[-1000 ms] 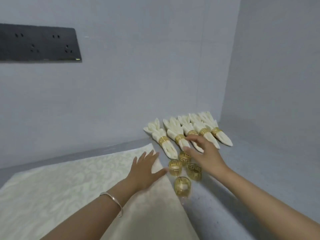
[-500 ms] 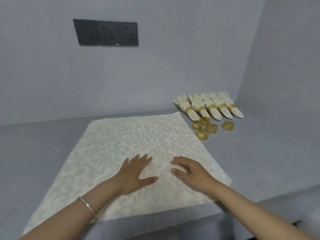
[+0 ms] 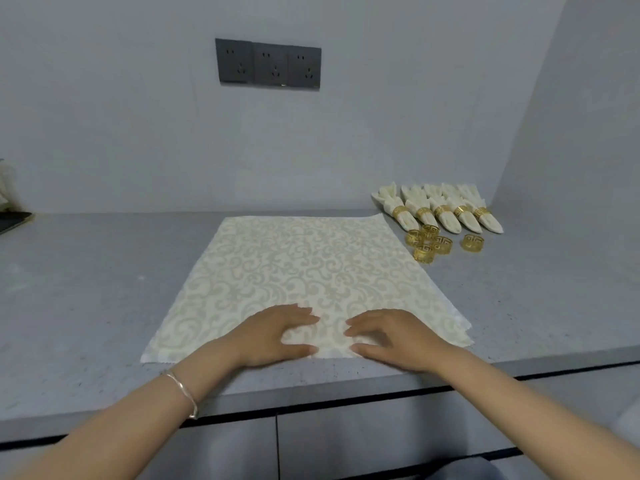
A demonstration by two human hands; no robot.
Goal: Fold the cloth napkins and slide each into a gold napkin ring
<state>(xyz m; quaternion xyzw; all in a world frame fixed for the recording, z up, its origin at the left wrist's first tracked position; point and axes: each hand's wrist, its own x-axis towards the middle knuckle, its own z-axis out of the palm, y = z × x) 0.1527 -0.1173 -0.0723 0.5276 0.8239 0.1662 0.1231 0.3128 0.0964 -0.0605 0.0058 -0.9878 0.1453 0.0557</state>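
The napkin (image 3: 304, 268) is lying flat and square on the surface (image 3: 104, 271), pretty much dead centre. Both hands are on its near edge: left hand (image 3: 273, 336) and right hand (image 3: 391, 336) sit side by side, palms down. Fingers (image 3: 301, 311) are straight and relaxed on both, just pressing the cloth, not pinching anything yet.

Looks like the first fold is about to start. To get it clean, she'd probably want to spread the hands out toward the two near corners before lifting. Grabbing from the middle like this would let the corners droop and the fold go crooked. Then bring the near edge straight up to meet the far one and run a palm along the crease. The cloth looks thin and a bit slippery, so smoothing any bubbles first would help.

Compared with half a second back, both hands have slid down the cloth to the near edge and moved a bit closer together. A second ago the right hand was way over by the loose rings (image 3: 442, 244). Five done napkins (image 3: 438, 211) sit at the far right, same as before.
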